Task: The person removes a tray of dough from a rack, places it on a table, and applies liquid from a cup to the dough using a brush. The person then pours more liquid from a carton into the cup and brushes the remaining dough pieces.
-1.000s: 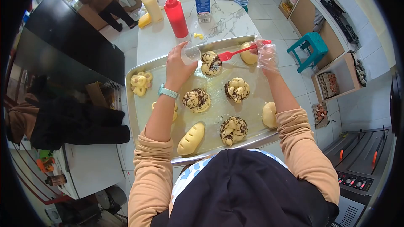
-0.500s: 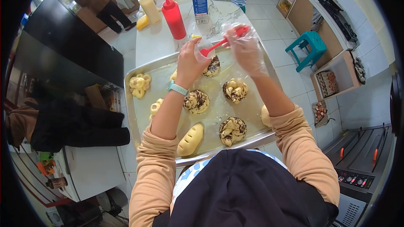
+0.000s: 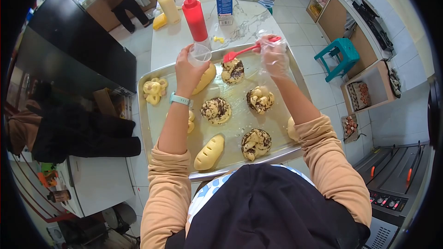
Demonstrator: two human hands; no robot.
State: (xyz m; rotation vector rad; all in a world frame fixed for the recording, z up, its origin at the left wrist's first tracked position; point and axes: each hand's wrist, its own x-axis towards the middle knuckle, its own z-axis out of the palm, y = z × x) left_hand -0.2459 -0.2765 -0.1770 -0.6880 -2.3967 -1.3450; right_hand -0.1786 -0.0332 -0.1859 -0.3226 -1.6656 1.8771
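My left hand (image 3: 188, 67) grips a small clear plastic cup (image 3: 200, 54) over the far left part of a metal baking tray (image 3: 295, 71). In my right hand (image 3: 274, 57), which wears a clear plastic glove, is a red pastry brush (image 3: 242, 53). Its head hangs right over a chocolate-flecked dough bun (image 3: 232, 71) in the far row. More flecked buns lie nearer: one in the middle (image 3: 216, 110), one to the right (image 3: 260, 99) and one in front (image 3: 256, 144). A slashed oval loaf (image 3: 209, 152) and a knotted flower-shaped dough (image 3: 154, 91) rest on the left side.
Beyond the tray stand a red squeeze bottle (image 3: 194, 18), a cream squeeze bottle (image 3: 168, 7) and a blue carton (image 3: 224, 3). A teal stool (image 3: 339, 55) is on the floor at right. Another person (image 3: 115, 0) stands at the far left.
My left hand has moved left with the cup, away from the brush. The brush has come out of the cup and is now over the far bun.
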